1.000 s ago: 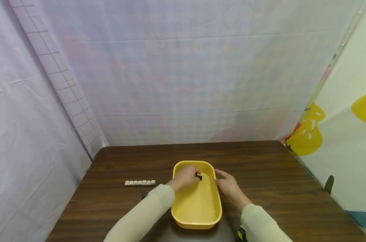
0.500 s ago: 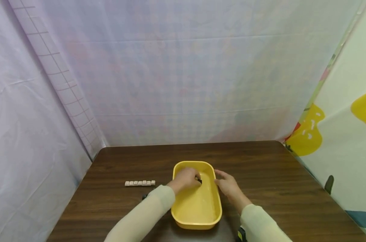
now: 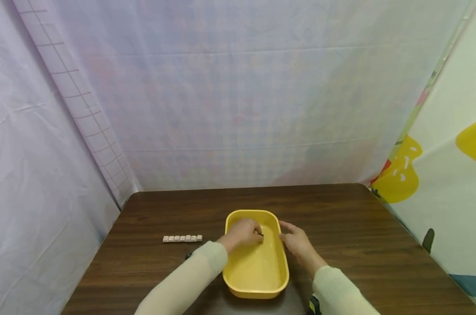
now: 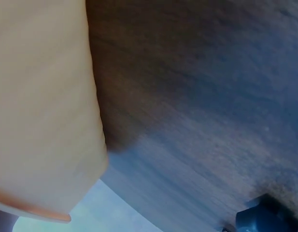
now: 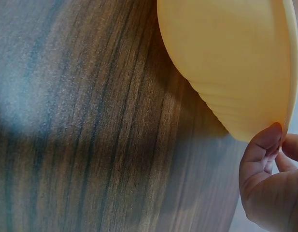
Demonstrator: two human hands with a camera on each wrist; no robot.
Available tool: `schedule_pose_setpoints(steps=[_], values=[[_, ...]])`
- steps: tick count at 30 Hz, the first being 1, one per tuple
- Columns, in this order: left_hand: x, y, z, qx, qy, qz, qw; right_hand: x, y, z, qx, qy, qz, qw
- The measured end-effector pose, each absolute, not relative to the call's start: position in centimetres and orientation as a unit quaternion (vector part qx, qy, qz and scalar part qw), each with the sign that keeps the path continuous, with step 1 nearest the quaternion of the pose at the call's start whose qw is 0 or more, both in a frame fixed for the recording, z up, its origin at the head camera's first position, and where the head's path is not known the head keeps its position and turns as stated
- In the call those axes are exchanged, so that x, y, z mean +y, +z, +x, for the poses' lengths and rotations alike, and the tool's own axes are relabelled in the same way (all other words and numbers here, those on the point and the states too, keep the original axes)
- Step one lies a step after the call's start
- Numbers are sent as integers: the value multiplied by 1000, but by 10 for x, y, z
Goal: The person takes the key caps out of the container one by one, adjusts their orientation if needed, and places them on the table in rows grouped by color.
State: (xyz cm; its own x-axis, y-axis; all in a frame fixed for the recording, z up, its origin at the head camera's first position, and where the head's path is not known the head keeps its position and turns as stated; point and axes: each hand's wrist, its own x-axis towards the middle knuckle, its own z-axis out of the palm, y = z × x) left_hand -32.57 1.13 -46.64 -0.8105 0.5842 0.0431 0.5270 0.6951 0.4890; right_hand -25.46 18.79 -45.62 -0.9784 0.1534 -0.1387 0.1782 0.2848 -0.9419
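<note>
In the head view a yellow plastic tub [image 3: 257, 271] stands on the table. My left hand [image 3: 243, 232] reaches over its left rim, down inside the far half. Its thumb and fingers pinch a small dark thing [image 3: 262, 235], mostly hidden by the fingertips, so I cannot tell its kind. My right hand [image 3: 299, 245] holds the tub's right rim near the far corner. In the right wrist view its fingertips [image 5: 272, 135] grip the rim from both sides. The left wrist view has the tub's outer wall [image 4: 42, 106], with the left hand out of sight.
Left of the tub, several small white cubes [image 3: 182, 238] with marks on top lie in a straight row on the brown wooden table [image 3: 151, 275]. A dark object [image 4: 264, 215] appears at the left wrist view's lower edge. Pale cloth [image 3: 238, 109] hangs behind the table.
The small dark thing, which stuck out past the left fingertips, is now almost covered by them. The left fingers have shifted slightly; the right hand and tub stay put.
</note>
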Motion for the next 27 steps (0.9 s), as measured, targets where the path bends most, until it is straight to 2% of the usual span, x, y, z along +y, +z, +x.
schedule_pose_setpoints(steps=[11, 16, 27], values=[[1, -448, -319, 886, 361, 279, 86, 187, -454, -252, 802, -589, 105, 12], [-5, -445, -318, 879, 381, 282, 59, 188, -455, -254, 809, -578, 105, 8], [-16, -440, -313, 869, 405, 281, 45, 188, -455, -254, 808, -581, 101, 4]])
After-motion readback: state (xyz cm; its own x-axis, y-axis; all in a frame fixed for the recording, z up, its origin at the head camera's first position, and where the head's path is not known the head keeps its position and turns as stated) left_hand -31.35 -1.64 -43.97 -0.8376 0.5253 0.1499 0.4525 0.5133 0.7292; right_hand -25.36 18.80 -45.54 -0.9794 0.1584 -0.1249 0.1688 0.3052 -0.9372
